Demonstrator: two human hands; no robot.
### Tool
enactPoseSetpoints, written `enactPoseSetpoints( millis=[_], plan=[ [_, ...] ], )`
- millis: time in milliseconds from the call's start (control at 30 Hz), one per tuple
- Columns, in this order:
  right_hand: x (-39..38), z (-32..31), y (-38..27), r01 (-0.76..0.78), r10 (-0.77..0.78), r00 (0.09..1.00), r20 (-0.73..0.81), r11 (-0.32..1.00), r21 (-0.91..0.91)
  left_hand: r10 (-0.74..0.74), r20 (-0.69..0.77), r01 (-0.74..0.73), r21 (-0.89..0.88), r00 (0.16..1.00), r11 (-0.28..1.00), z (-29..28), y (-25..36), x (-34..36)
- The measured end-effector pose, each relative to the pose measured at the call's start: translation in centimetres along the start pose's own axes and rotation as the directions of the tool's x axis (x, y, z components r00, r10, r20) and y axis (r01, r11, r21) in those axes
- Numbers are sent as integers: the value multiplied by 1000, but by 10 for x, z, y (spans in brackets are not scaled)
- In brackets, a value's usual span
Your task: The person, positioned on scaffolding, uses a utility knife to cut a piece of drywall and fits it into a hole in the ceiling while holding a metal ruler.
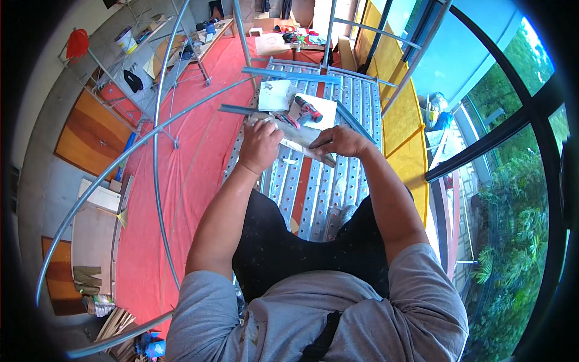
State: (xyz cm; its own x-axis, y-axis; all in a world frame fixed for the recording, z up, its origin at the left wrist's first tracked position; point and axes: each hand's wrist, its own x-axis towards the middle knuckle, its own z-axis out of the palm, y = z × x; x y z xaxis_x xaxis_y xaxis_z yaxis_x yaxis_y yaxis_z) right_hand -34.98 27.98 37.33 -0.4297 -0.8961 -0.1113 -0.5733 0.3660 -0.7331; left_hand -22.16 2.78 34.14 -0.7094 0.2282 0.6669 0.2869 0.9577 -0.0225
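My left hand [259, 146] is clenched on one end of a pale strip [301, 146]; my right hand [341, 142] pinches its other end. A red drill [309, 110] lies just beyond.

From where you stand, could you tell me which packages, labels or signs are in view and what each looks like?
Bucket: on the far left shelf, round, white with a coloured band, maybe a label.
Cardboard box: on the far table, flat and tan.
No screens or signs show.
Neither hand touches these; both rest on a pale strip on the platform.
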Motion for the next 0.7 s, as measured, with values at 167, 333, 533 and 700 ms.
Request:
enactPoseSetpoints(
  millis=[167,333,533,700],
  plan=[
    [2,6,-7,-51,51,999,-8,999,1,41,14,-40,-7,999,999,5,2,0],
    [5,14,0,-40,40,997,-59,999,9,29,35,-28,-22,999,999,6,3,-1],
    [15,32,1,-2,-26,984,-178,987,-159,8,14,-7,-25,1000,1000,4,4,0],
    [21,36,-1,-184,157,928,-338,982,-51,-31,36,31,-11,999,999,2,6,-2]
  ],
)
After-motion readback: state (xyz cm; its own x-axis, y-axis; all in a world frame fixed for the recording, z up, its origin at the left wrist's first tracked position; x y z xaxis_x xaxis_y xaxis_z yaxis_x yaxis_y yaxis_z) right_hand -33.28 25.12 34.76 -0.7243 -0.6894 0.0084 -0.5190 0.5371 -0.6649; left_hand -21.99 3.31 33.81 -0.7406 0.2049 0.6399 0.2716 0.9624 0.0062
